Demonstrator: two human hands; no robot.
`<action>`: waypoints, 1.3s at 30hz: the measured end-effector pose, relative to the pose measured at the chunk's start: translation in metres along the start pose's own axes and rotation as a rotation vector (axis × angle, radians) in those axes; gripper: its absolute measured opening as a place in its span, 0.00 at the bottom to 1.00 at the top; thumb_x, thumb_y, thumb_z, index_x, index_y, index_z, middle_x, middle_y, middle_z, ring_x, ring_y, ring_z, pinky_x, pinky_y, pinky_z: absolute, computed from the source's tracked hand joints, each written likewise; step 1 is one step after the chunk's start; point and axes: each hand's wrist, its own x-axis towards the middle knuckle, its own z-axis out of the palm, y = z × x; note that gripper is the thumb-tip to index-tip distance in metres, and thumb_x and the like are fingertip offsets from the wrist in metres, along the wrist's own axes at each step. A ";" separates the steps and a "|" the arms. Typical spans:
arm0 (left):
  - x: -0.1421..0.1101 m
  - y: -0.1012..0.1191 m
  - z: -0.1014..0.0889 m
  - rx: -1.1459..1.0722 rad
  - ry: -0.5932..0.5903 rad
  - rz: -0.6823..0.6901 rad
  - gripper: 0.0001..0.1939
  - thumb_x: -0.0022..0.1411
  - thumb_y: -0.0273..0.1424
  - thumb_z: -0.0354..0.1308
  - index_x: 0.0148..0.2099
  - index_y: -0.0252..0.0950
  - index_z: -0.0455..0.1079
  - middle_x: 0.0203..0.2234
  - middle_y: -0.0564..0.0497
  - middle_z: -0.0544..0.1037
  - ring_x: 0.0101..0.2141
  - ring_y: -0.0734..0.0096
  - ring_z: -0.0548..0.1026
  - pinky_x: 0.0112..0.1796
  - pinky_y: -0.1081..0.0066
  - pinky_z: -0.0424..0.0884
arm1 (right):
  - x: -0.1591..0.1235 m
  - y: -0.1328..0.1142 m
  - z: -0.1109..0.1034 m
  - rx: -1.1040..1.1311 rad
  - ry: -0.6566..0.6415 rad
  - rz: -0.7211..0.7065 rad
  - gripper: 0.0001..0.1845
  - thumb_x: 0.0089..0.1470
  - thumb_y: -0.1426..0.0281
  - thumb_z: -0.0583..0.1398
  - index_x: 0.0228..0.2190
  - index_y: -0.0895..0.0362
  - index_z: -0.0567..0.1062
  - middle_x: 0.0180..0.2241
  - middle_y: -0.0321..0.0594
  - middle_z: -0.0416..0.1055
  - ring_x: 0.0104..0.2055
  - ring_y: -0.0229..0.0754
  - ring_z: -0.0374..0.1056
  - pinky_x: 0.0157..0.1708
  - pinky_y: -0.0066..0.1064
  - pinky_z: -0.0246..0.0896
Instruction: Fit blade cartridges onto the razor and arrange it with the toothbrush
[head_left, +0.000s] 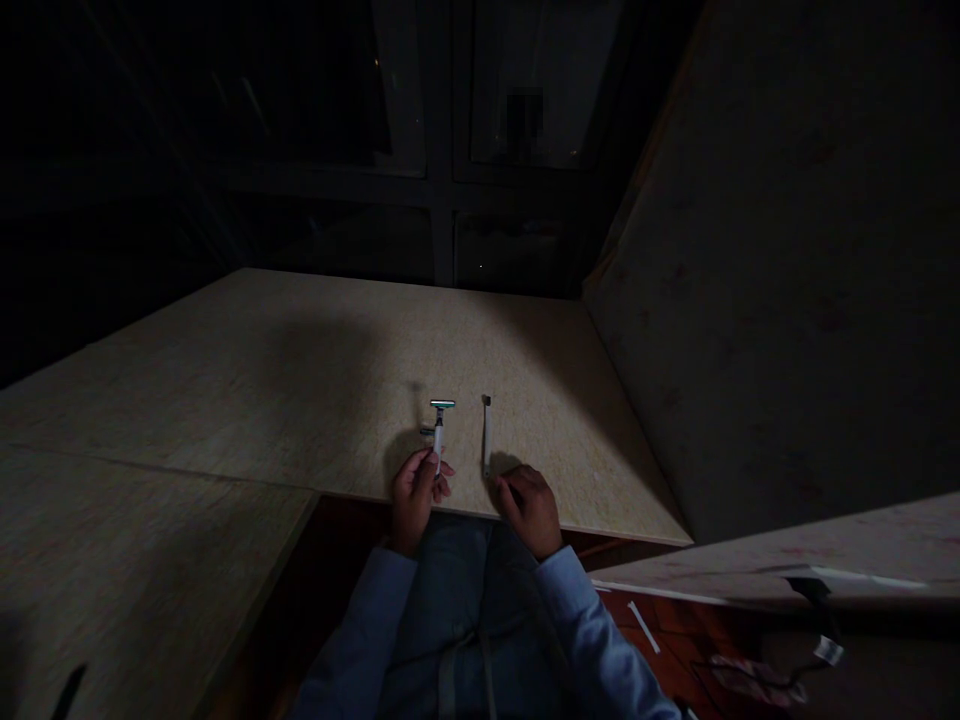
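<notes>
My left hand (417,492) is closed on the pale handle of a razor (439,440), held upright above the table's near edge, its wide head with a greenish strip facing away from me. Just left of that handle, a small dark piece (426,432) shows on the table; what it is I cannot make out. A slim toothbrush (487,437) with a dark head lies on the tabletop, pointing away from me. Beside its lower end rests my right hand (529,505), fingers curled in, with nothing visible in them.
The pale table (420,330) joins another surface (112,560) at the left. Dark windows (442,190) stand behind, and a wall panel (810,270) rises at the right. On the reddish floor lie a white strip (643,627) and a dark cable (780,684).
</notes>
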 end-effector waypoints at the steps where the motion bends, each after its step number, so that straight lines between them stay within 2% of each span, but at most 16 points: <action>1: -0.001 0.002 0.001 -0.070 -0.018 -0.021 0.27 0.57 0.50 0.62 0.45 0.30 0.69 0.26 0.48 0.77 0.19 0.74 0.69 0.20 0.74 0.61 | 0.000 0.001 0.000 -0.002 0.004 -0.012 0.18 0.68 0.66 0.53 0.29 0.59 0.75 0.28 0.43 0.72 0.34 0.42 0.66 0.37 0.32 0.57; 4: -0.003 0.008 0.007 -0.269 -0.075 -0.075 0.30 0.54 0.47 0.67 0.50 0.31 0.67 0.30 0.45 0.79 0.24 0.70 0.74 0.25 0.72 0.67 | -0.001 0.002 0.001 0.000 0.002 -0.025 0.17 0.68 0.66 0.54 0.29 0.59 0.75 0.28 0.42 0.72 0.35 0.43 0.66 0.37 0.32 0.57; 9: -0.005 0.015 0.025 -0.470 -0.169 -0.167 0.24 0.49 0.36 0.71 0.44 0.33 0.66 0.30 0.49 0.78 0.31 0.66 0.77 0.33 0.67 0.72 | -0.001 0.002 0.001 0.002 -0.001 -0.016 0.18 0.68 0.66 0.54 0.29 0.59 0.75 0.28 0.42 0.71 0.34 0.42 0.65 0.36 0.33 0.56; 13: -0.007 0.021 0.033 -0.430 -0.262 -0.198 0.25 0.52 0.33 0.65 0.50 0.33 0.64 0.26 0.54 0.74 0.26 0.70 0.74 0.27 0.70 0.70 | -0.001 0.001 0.000 0.000 0.007 -0.016 0.17 0.68 0.66 0.54 0.28 0.59 0.74 0.28 0.41 0.71 0.34 0.42 0.65 0.36 0.33 0.56; 16: -0.009 0.019 0.031 -0.313 -0.277 -0.211 0.25 0.54 0.33 0.62 0.54 0.34 0.62 0.21 0.60 0.68 0.20 0.74 0.69 0.24 0.72 0.68 | -0.001 0.001 0.000 -0.002 0.001 -0.015 0.16 0.67 0.67 0.55 0.28 0.59 0.73 0.28 0.41 0.70 0.34 0.42 0.65 0.36 0.33 0.56; 19: -0.011 0.013 0.028 -0.232 -0.276 -0.254 0.25 0.52 0.36 0.65 0.50 0.35 0.61 0.26 0.58 0.70 0.22 0.73 0.72 0.20 0.74 0.66 | -0.001 0.001 -0.001 -0.003 -0.007 -0.018 0.16 0.67 0.68 0.55 0.27 0.59 0.72 0.28 0.41 0.70 0.33 0.41 0.64 0.35 0.33 0.56; 22: -0.013 0.011 0.027 -0.190 -0.276 -0.271 0.31 0.52 0.41 0.66 0.54 0.36 0.61 0.31 0.56 0.72 0.17 0.80 0.65 0.14 0.78 0.53 | 0.000 0.001 -0.001 -0.009 -0.005 -0.014 0.15 0.67 0.67 0.55 0.28 0.59 0.73 0.28 0.41 0.70 0.33 0.41 0.64 0.35 0.33 0.56; 25: -0.013 0.014 0.029 -0.112 -0.261 -0.257 0.36 0.54 0.50 0.65 0.57 0.34 0.62 0.26 0.58 0.69 0.15 0.84 0.56 0.15 0.79 0.48 | 0.000 0.000 -0.001 -0.013 0.005 -0.014 0.15 0.67 0.67 0.55 0.28 0.58 0.73 0.28 0.41 0.70 0.33 0.42 0.64 0.36 0.33 0.56; 27: -0.013 0.017 0.030 -0.055 -0.256 -0.271 0.37 0.53 0.57 0.63 0.53 0.32 0.66 0.21 0.59 0.63 0.17 0.83 0.54 0.17 0.79 0.47 | 0.000 -0.001 -0.001 -0.013 0.009 -0.017 0.16 0.67 0.67 0.55 0.28 0.58 0.72 0.28 0.41 0.70 0.33 0.42 0.65 0.36 0.33 0.56; 30: -0.013 0.019 0.031 -0.004 -0.267 -0.245 0.38 0.53 0.66 0.55 0.39 0.32 0.68 0.18 0.59 0.57 0.17 0.82 0.54 0.18 0.77 0.49 | 0.000 -0.001 -0.001 -0.015 0.005 -0.012 0.16 0.67 0.67 0.55 0.28 0.58 0.73 0.28 0.41 0.70 0.33 0.42 0.65 0.35 0.33 0.56; 32: -0.013 0.019 0.032 0.019 -0.269 -0.181 0.38 0.54 0.68 0.52 0.34 0.32 0.66 0.17 0.58 0.59 0.19 0.80 0.57 0.20 0.76 0.55 | 0.000 0.000 -0.001 -0.017 0.003 -0.010 0.16 0.67 0.67 0.55 0.28 0.58 0.73 0.28 0.41 0.70 0.33 0.42 0.64 0.35 0.33 0.56; 36: -0.015 0.016 0.034 0.017 -0.315 -0.148 0.34 0.53 0.63 0.60 0.38 0.34 0.63 0.24 0.54 0.70 0.23 0.76 0.70 0.26 0.74 0.67 | -0.001 0.001 -0.002 -0.020 -0.013 -0.011 0.16 0.67 0.67 0.55 0.27 0.58 0.73 0.27 0.41 0.70 0.33 0.42 0.64 0.35 0.33 0.56; 39: -0.016 0.015 0.036 -0.015 -0.347 -0.214 0.34 0.52 0.60 0.64 0.42 0.37 0.58 0.29 0.53 0.74 0.20 0.73 0.72 0.21 0.73 0.67 | -0.001 0.001 -0.002 -0.023 -0.027 -0.009 0.17 0.67 0.68 0.54 0.27 0.59 0.73 0.27 0.41 0.70 0.33 0.42 0.65 0.35 0.33 0.56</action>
